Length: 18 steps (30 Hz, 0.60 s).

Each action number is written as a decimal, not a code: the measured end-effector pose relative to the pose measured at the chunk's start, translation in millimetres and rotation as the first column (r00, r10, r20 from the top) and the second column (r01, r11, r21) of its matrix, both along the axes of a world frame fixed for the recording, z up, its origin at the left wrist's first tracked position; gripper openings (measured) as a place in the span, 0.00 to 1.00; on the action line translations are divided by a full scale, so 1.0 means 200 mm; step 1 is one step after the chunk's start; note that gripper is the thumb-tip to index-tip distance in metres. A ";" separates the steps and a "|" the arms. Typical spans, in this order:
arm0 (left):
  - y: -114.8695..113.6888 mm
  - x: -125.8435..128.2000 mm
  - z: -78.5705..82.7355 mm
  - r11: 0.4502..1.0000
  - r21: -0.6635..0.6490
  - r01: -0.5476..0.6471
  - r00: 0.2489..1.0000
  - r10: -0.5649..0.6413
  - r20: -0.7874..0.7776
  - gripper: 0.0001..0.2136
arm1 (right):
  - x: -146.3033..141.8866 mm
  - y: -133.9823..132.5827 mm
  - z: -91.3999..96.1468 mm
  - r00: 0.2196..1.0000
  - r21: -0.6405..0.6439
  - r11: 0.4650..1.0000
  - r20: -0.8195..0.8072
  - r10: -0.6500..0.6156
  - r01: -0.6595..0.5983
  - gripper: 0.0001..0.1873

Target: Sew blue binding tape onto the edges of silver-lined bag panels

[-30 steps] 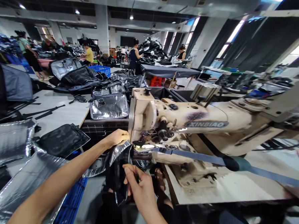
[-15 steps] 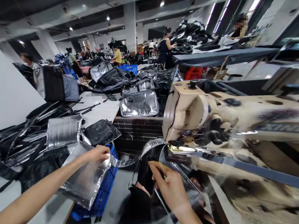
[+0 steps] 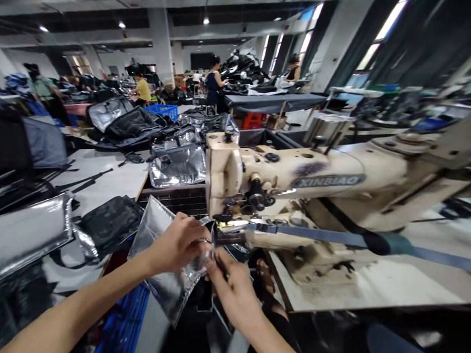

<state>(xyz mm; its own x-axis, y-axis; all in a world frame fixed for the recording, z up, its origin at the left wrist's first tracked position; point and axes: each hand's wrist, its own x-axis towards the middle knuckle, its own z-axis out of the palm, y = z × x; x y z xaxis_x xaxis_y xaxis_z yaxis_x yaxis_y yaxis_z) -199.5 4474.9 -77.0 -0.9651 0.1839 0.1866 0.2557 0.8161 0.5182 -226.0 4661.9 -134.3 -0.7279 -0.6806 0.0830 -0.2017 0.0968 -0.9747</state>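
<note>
Left hand (image 3: 175, 244) and right hand (image 3: 233, 288) pinching silver foil panel (image 3: 160, 271) near needle of cream sewing machine (image 3: 298, 175); looks like positioning, edge needs guiding under needle.

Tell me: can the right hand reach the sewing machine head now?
Probably yes: the right hand sits just below the sewing machine head, nothing between, though it touches the silver foil panel.

A badge (image 3: 328, 181) on the sewing machine (image 3: 283, 171) reads XINBIAO.
</note>
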 end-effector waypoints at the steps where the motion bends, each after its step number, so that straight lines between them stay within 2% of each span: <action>1: 0.00 -0.04 -0.06 0.996 0.086 -0.013 0.999 0.010 0.036 0.09 | -0.02 0.01 -0.03 0.999 0.026 1.000 -0.030 -0.013 0.014 0.14; 3: -0.01 -0.09 -0.15 0.952 0.299 -0.062 0.984 0.009 0.175 0.10 | -0.05 0.01 -0.07 0.999 0.043 0.998 -0.038 -0.039 0.041 0.13; 5: -0.01 -0.13 -0.19 0.873 0.461 -0.156 0.947 0.000 0.321 0.12 | -0.06 0.00 -0.09 0.997 -0.008 0.998 0.046 -0.068 0.069 0.16; 6: 0.00 -0.14 -0.19 0.843 0.497 -0.203 0.927 0.002 0.375 0.13 | -0.06 -0.01 -0.10 0.991 -0.047 0.995 0.098 -0.088 0.093 0.18; 7: 0.00 -0.15 -0.19 0.830 0.504 -0.238 0.909 0.007 0.418 0.14 | -0.07 -0.02 -0.10 0.983 -0.084 0.989 0.149 -0.108 0.122 0.20; 10: 0.03 -0.20 -0.18 0.837 0.456 -0.303 0.861 0.035 0.508 0.14 | -0.07 -0.03 -0.11 0.958 -0.131 0.973 0.240 -0.155 0.190 0.21; 15: 0.03 -0.26 -0.19 0.833 0.413 -0.368 0.840 0.107 0.532 0.14 | -0.08 -0.06 -0.14 0.922 -0.163 0.956 0.346 -0.176 0.243 0.23; 18: 0.00 -0.29 -0.22 0.824 0.446 -0.349 0.835 0.057 0.547 0.12 | -0.08 -0.08 -0.15 0.865 -0.212 0.935 0.478 -0.154 0.284 0.23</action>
<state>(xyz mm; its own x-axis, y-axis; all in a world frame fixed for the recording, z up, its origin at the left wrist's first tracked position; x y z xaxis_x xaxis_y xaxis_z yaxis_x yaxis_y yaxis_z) -256.8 4475.6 -120.0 -0.9494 -0.0091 -0.3140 -0.2919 0.3948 0.8711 -241.5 4645.5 -165.3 -0.8568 -0.4982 -0.1331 0.2572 -0.1891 -0.9477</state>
